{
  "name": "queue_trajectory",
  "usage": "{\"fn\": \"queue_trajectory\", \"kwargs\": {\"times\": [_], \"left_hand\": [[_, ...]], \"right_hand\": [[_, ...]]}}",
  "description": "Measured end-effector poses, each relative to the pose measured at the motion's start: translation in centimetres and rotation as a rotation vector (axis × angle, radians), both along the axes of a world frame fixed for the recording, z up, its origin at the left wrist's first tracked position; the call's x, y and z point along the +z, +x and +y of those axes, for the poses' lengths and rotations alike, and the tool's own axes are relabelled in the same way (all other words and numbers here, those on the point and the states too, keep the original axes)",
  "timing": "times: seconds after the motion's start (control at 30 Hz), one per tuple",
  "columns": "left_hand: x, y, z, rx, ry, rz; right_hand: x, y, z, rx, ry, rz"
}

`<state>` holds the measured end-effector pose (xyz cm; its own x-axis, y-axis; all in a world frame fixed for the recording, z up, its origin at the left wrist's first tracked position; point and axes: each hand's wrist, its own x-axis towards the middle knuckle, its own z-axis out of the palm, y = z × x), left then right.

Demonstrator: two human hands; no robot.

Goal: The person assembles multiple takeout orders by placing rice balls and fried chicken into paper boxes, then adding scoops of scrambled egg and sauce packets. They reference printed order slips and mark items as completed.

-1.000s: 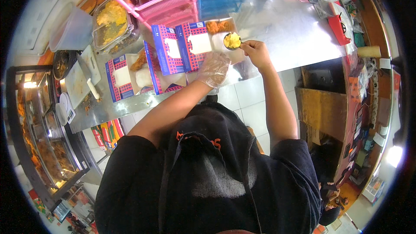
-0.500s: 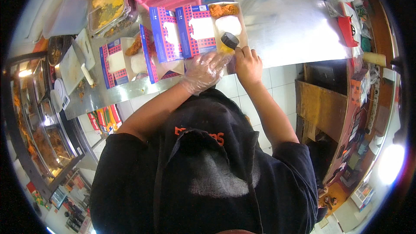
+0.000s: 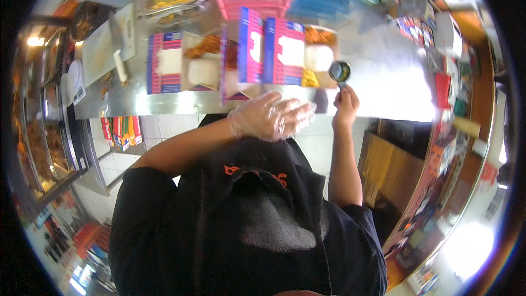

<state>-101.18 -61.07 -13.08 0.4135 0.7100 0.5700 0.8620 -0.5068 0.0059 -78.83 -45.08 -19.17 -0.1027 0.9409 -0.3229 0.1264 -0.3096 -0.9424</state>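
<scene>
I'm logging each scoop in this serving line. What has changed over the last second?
The right hand has drawn the small round scoop back from over the rightmost open meal box; a second ago it held yellow food, now it looks dark. The gloved left hand stays at the counter edge, holding nothing. The boxes are unmoved.

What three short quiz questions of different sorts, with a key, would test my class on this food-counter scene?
1. True or false: the left hand wears a clear plastic glove.
2. What does the right hand hold? A) a small round scoop B) a knife C) a cup lid
3. Fill in: the open meal boxes stand on a ____ counter.

Key: 1 true. 2 A, the small round scoop, raised beside the right-most box. 3 steel.
</scene>
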Motion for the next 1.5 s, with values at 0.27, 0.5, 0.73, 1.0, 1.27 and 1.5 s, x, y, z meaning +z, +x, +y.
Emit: {"fn": "queue_trajectory", "kwargs": {"times": [0.27, 0.5, 0.73, 1.0, 1.27, 1.5], "left_hand": [[5.6, -20.8, -9.0, 0.671, 0.17, -0.431], [-3.9, -38.9, -8.4, 1.176, -0.131, -0.875], [-9.5, -42.6, -1.9, 1.08, -0.221, -1.222], [-9.8, -43.1, -1.6, 0.951, -0.102, -1.403], [-13.3, -42.7, 0.4, 0.819, 0.078, -1.477], [-14.3, -42.5, -0.3, 0.839, 0.005, -1.202]], "right_hand": [[8.1, -17.0, 2.6, 0.705, 0.629, -0.118], [5.5, -43.0, -0.8, 1.186, 0.845, -0.696], [0.9, -58.8, -1.7, 0.941, 0.828, -1.185], [4.7, -56.9, 3.9, 1.262, 1.121, -1.395], [5.2, -55.6, -1.5, 1.794, 1.041, -1.376], [6.1, -52.6, -0.4, 1.645, 0.905, -1.238]]}}
